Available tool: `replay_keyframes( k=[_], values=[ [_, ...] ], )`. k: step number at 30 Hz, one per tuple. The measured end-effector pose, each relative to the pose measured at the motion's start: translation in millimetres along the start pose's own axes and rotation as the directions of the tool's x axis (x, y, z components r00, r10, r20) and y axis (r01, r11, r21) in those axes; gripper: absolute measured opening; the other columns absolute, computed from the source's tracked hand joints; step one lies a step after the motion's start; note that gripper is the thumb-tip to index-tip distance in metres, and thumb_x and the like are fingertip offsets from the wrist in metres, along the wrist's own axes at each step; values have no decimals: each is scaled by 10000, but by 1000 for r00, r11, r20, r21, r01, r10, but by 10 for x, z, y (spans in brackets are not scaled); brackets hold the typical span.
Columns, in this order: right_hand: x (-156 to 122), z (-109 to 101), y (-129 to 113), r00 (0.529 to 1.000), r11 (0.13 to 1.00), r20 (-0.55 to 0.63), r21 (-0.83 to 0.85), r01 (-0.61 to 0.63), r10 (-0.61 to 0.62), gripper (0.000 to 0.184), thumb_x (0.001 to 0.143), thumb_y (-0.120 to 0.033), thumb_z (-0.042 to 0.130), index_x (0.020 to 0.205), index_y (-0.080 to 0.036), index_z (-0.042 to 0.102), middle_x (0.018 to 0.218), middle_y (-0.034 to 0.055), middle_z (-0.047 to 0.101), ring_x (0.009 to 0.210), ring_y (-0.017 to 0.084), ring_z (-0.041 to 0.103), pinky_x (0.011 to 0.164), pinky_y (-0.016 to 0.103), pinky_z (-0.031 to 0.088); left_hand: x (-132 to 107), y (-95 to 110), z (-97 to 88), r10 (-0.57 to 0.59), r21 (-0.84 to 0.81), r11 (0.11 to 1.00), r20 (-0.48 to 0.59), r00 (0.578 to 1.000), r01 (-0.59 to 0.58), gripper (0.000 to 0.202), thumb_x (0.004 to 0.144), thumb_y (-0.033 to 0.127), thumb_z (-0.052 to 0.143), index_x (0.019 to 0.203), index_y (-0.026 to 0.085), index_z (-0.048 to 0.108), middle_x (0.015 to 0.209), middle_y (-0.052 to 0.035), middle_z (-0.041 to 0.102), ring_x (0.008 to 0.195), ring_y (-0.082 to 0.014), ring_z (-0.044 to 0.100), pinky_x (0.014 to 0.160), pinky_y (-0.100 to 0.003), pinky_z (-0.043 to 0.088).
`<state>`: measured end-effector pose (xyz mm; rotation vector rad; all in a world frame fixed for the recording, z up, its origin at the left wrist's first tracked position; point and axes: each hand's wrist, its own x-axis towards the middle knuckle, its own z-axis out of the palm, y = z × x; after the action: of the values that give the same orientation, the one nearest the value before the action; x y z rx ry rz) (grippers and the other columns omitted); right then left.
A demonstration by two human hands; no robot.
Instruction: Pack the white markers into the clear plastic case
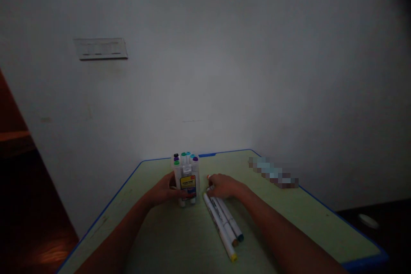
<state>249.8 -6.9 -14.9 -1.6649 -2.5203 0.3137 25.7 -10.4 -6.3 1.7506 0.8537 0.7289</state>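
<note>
A clear marker box (187,178) stands upright on the green desk (154,239), with several colour-capped markers poking out of its top. My left hand (167,189) is wrapped round the box's left side and front. My right hand (224,186) rests just right of the box, fingers curled on the upper end of a marker with a red tip (208,177). Three white markers (223,224) lie side by side on the desk below that hand, their yellow, brown and blue caps pointing toward me.
The desk has a blue rim (324,206) and stands against a white wall (224,72). A blurred object (272,172) lies at the desk's far right edge. A switch plate (101,48) is on the wall. Dark floor shows on both sides.
</note>
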Motion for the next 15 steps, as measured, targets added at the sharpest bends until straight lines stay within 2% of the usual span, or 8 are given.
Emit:
replay_keyframes(
  k=[9, 15],
  values=[
    [8, 7, 13, 1000, 1000, -2, 20, -5, 5, 369, 665, -384, 509, 945, -162, 603, 938, 97, 628, 798, 225, 586, 583, 265, 401, 7, -16, -11, 19, 17, 1000, 26, 999, -19, 488, 601, 231, 710, 1025, 129, 493, 992, -118, 638, 849, -247, 621, 766, -397, 476],
    [5, 22, 28, 1000, 999, -16, 31, 25, -25, 363, 671, -385, 504, 930, -150, 603, 911, 104, 631, 785, 224, 587, 575, 263, 395, 2, 5, 2, 7, 19, 1000, 6, 1000, -7, 492, 584, 225, 718, 1017, 128, 506, 1002, -116, 633, 881, -255, 610, 799, -417, 460]
  ],
)
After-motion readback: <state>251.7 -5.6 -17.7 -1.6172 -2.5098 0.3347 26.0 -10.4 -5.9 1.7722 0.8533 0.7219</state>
